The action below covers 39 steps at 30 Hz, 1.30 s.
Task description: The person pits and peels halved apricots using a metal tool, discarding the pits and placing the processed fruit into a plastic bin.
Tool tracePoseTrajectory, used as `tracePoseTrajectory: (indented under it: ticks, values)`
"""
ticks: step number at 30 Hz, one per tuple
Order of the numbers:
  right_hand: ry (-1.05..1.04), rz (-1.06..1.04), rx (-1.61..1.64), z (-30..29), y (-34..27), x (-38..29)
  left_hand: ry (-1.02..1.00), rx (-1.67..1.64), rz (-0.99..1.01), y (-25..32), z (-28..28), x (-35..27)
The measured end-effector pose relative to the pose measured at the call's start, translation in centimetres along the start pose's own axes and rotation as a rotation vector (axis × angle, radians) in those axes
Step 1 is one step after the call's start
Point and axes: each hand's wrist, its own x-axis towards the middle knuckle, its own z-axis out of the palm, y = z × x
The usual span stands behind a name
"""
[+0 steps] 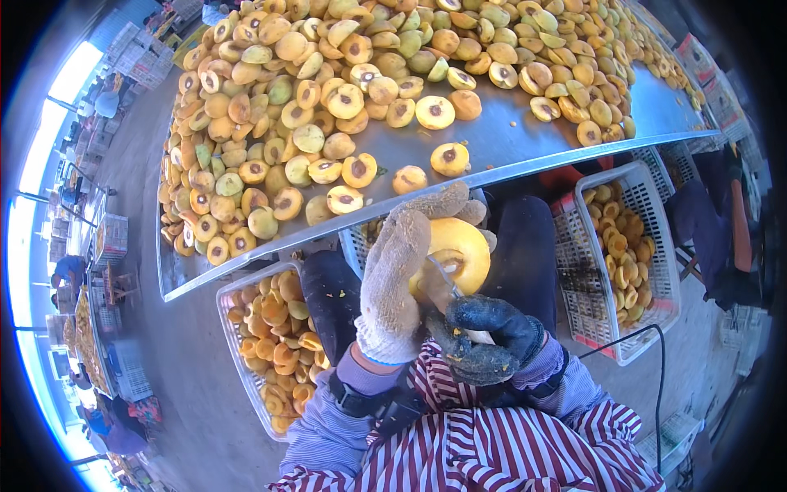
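A halved yellow stone fruit (472,246), its cut face towards me, rests in the curl of my left hand (399,277), which wears a dusty knit glove. My right hand (486,338), in a dark glove, grips a small pitting tool (444,277) by its light handle. The tool's thin curved metal end lies at the middle of the cut face, beside the pit. Both hands are above my lap, just in front of the metal table (510,169). Near the table's edge sit a fruit half (450,160) with its pit and another fruit half (409,179).
A large heap of halved fruit (246,117) covers much of the table. Plastic crates of fruit stand to my left (230,363) and right (667,295). A dark cable (662,369) arcs at right. A person's leg (701,234) shows beyond the right crate.
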Motion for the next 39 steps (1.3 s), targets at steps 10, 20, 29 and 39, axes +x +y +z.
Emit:
tracePoseTrajectory:
  ticks: [10,20,29,39]
  values:
    - [-0.071,0.052,-0.472,0.9,-1.7,2.2,0.271,0.055,0.199,0.9,-5.7,-0.3]
    - [0.346,0.086,-0.799,0.9,-1.8,4.6,0.996,1.7,-0.171,5.8,-28.6,-11.9]
    - [0.395,0.143,-0.859,-0.4,-1.0,6.5,-0.043,0.76,-0.015,5.2,-10.1,-1.6]
    - [0.296,-0.159,-1.739,-5.6,-1.8,5.8,0.118,0.793,0.166,5.8,-9.1,1.6]
